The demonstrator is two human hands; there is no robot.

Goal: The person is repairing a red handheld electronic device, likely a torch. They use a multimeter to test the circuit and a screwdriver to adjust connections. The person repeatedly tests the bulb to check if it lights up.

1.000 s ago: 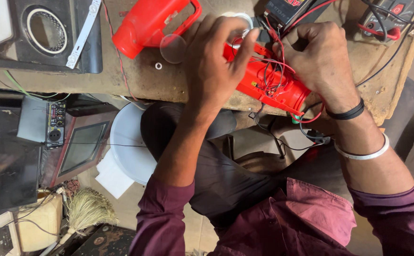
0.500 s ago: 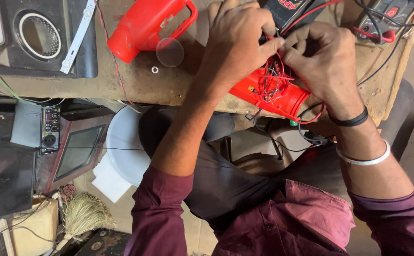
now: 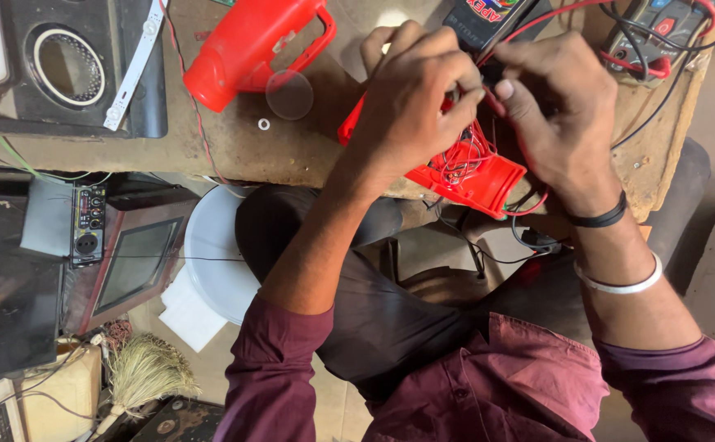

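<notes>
An open red plastic casing full of thin red wires lies at the near edge of the worn wooden desk. The left hand steadies it; both hands' grips pinch wires above it, the right hand opposite, apparently keeping them taut.

An opened red plastic casing lies at the near edge of the worn wooden workbench, tilted, its hollow side up. A tangle of thin red wires spills from inside it, partly hidden under 2 hands.
</notes>
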